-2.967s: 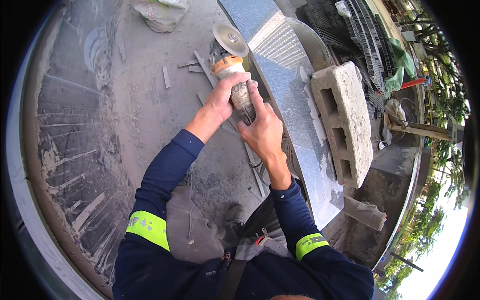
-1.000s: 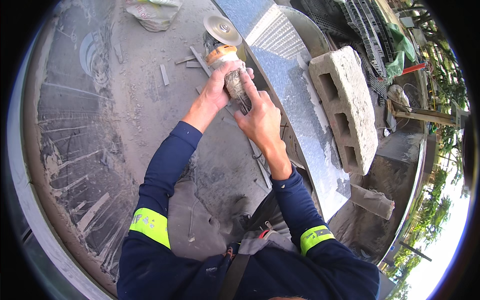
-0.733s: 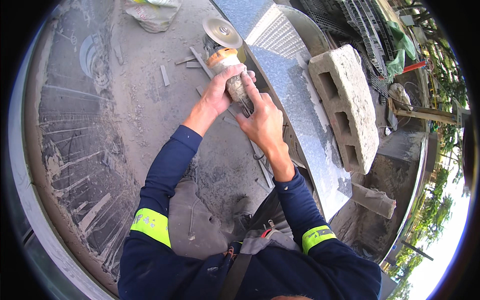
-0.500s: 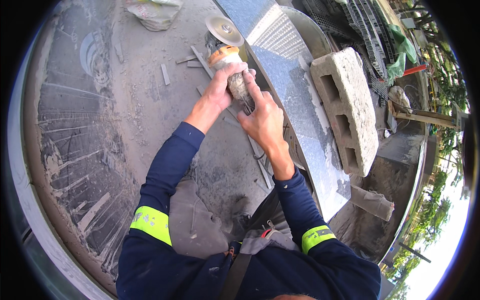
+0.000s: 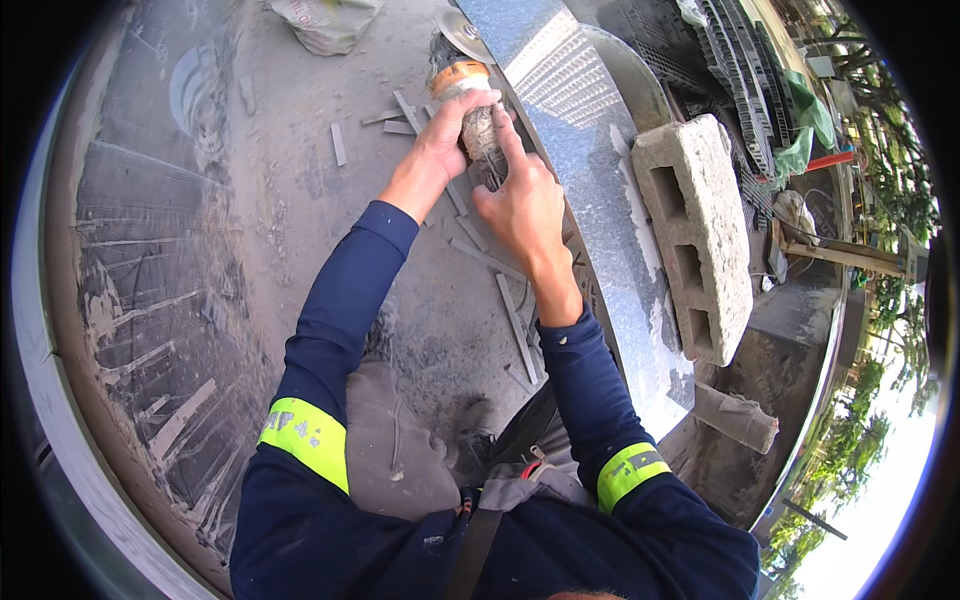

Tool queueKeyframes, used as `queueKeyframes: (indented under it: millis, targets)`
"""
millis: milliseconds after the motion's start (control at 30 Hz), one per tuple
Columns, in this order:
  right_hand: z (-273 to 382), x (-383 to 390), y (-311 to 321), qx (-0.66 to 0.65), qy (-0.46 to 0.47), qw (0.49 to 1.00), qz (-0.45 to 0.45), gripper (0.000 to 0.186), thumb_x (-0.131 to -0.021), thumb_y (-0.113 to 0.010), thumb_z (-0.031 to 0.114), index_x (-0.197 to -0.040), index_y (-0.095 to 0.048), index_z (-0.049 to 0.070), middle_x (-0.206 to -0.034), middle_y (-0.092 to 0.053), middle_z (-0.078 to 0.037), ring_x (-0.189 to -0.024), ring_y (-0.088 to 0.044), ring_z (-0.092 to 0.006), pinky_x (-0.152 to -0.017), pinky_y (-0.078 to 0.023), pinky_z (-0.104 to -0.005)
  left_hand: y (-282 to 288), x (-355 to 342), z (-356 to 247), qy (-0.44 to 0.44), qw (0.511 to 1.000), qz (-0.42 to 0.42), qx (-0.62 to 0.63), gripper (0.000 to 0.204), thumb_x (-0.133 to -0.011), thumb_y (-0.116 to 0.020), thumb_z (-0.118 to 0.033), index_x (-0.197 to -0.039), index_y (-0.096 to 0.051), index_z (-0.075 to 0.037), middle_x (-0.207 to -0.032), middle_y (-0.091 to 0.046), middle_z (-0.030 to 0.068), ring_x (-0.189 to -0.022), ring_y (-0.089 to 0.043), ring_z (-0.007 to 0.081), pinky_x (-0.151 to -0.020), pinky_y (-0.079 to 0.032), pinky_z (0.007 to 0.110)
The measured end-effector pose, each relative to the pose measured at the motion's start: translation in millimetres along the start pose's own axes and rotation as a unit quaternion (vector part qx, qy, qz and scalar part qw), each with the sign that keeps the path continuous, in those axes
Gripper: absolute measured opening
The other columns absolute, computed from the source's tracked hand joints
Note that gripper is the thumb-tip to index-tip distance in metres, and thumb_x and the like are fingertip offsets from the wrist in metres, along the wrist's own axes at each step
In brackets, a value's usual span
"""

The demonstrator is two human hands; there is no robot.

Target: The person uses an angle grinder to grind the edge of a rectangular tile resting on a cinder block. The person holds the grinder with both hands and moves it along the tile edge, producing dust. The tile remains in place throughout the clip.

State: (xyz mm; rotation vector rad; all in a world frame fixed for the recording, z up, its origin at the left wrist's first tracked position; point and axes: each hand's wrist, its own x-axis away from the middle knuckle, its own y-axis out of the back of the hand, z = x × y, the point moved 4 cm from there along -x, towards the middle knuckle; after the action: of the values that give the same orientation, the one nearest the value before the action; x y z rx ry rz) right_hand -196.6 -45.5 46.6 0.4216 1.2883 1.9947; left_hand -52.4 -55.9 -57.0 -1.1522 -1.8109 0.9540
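Grinder (image 5: 482, 132): dusty, matt body with rough wrapping; disc (image 5: 462, 36), smooth metal. Slab (image 5: 597, 175): glossy, speckled stone. Block (image 5: 712, 235): rough, pitted, matt concrete. Sleeves (image 5: 345, 295): matt cloth. Bag (image 5: 328, 22): crumpled, woven-looking plastic. Floor (image 5: 300, 215): dusty, matt.

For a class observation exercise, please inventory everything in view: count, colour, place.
Angle grinder: one, orange and dusty grey, top centre.
Disc: one, pale grey, on the angle grinder's far end.
Slab: one, bluish grey, right of centre.
Hollow block: one, grey, at the slab's right edge.
Strips: several, grey, left of the slab.
Bag: one, whitish, top left.
Grids: several, dark, upper right.
Cloth: one, green, upper right.
Trees: several, green, far right.
Sleeves: two, dark blue, lower centre.
Left grip: one, bare, around the angle grinder.
Right grip: one, bare, on it too.
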Motion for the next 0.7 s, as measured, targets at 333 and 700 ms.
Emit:
queueKeyframes:
  millis: [333, 700]
  targets:
    - [-6, 49, 12, -0.012, -0.014, 1.0, 0.024, 0.096, -0.072, -0.08, 0.013, -0.16, -0.046, 0.024, -0.102, -0.069, -0.02, -0.089, -0.073, -0.0427, -0.077, -0.061, -0.0527, -12, 52, 32, 0.023, 0.999, 0.033, 0.026, 0.033, -0.089, -0.081, -0.023, -0.112, -0.066, -0.006, -0.102, -0.071, 0.0116, -0.099, -0.073, 0.0247, -0.088, -0.063, 0.041]
    - [-3, 25, 9, -0.006, -0.015, 0.999, 0.029, 0.095, -0.072, -0.078, 0.012, -0.161, -0.046, 0.022, -0.103, -0.07, -0.023, -0.091, -0.073, -0.0449, -0.081, -0.061, -0.0529, -7, 29, 18, 0.018, 1.0, 0.012, 0.008, 0.035, -0.087, -0.082, -0.024, -0.112, -0.065, -0.007, -0.103, -0.07, 0.0094, -0.099, -0.073, 0.0236, -0.086, -0.063, 0.041]
